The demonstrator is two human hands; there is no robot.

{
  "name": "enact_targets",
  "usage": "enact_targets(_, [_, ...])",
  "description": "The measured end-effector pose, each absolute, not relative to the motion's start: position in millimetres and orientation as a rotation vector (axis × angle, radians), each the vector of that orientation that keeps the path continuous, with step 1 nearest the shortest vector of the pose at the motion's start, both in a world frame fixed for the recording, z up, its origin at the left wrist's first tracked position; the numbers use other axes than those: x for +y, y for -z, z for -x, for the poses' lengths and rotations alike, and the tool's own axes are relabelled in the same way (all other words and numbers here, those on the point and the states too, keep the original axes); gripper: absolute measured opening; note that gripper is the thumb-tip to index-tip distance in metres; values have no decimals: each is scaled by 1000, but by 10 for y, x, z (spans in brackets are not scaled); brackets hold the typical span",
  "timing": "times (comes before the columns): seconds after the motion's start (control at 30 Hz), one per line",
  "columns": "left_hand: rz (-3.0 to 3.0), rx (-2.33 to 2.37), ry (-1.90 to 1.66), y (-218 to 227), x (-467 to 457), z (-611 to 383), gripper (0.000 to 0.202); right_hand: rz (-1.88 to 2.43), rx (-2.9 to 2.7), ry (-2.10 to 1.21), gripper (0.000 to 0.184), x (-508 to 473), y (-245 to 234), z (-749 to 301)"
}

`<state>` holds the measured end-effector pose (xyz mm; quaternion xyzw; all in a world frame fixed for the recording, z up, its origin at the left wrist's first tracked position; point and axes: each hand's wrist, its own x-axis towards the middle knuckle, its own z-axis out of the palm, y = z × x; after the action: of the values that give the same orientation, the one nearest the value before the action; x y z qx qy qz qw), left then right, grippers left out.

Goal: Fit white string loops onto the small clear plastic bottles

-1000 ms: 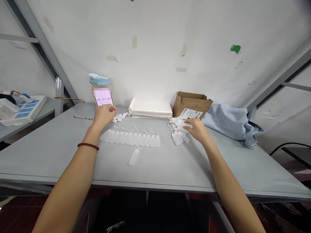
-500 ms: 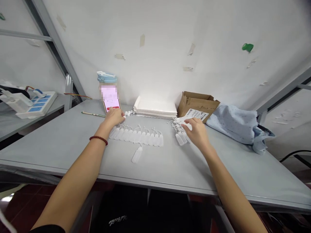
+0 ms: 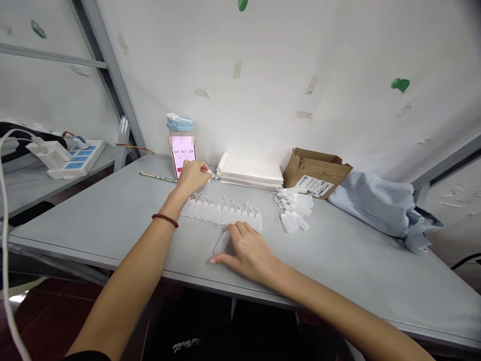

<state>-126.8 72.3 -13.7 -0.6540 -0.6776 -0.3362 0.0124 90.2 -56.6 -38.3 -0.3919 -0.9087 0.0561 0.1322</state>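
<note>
A row of several small white plastic bottles (image 3: 221,212) lies across the grey table (image 3: 112,220). One single bottle (image 3: 221,242) lies apart in front of the row, and my right hand (image 3: 246,250) rests on it with fingers spread around it. My left hand (image 3: 193,175), with a red bead bracelet on the wrist, reaches to a phone (image 3: 184,156) showing a timer, fingers curled near its lower edge. A second heap of white bottles (image 3: 295,208) lies to the right.
A stack of white sheets (image 3: 251,173), an open cardboard box (image 3: 317,170) and a light blue cloth (image 3: 379,203) lie along the back. A blue-lidded bottle (image 3: 179,125) stands behind the phone; a pencil (image 3: 157,176) lies left. A power strip (image 3: 73,158) sits on the side bench.
My right hand left the heap of bottles at the right and came down onto the single bottle in front of the row. My left hand stayed at the phone. The view shifted left.
</note>
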Motion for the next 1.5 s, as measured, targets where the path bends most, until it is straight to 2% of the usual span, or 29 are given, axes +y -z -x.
enact_targets(0.13, [2019,-2123,1110,149,732,1274,24,1226,-2662,-205,71,-576,380,-854])
enact_targets(0.3, [2026,-2113,1148,128,708,1244,22,1214,-2651,-321,51,-642,400,-859])
enact_targets(0.37, [2039,-2108,1206,89,672,1209,22,1166,-2609,-422,50,-647,367,-894])
enact_targets(0.5, [2170,-2110,1489,-43,547,1093,23,1042,-2506,-508,52,-520,234,-1054])
enact_targets(0.7, [2834,-1892,1949,-209,345,928,26,1077,-2146,-766,53,-166,147,-1391])
enact_targets(0.77, [3129,-1846,1854,-232,288,862,25,1103,-1983,-849,54,-116,174,-1452])
enact_targets(0.83, [3337,-1815,1598,-234,239,777,23,1096,-1879,-889,54,-108,213,-1474])
enact_targets(0.93, [3325,-1773,1386,-204,196,642,24,1061,-1880,-882,57,-126,260,-1463])
enact_targets(1.13, [3320,-1738,1425,-140,187,489,23,1084,-2025,-733,64,-170,269,-1409])
enact_targets(1.3, [3350,-1780,1427,-110,187,446,25,1100,-2077,-644,60,-180,289,-1393])
enact_targets(1.5, [3369,-1814,1441,-93,210,459,25,1097,-2180,-352,59,-109,395,-1428])
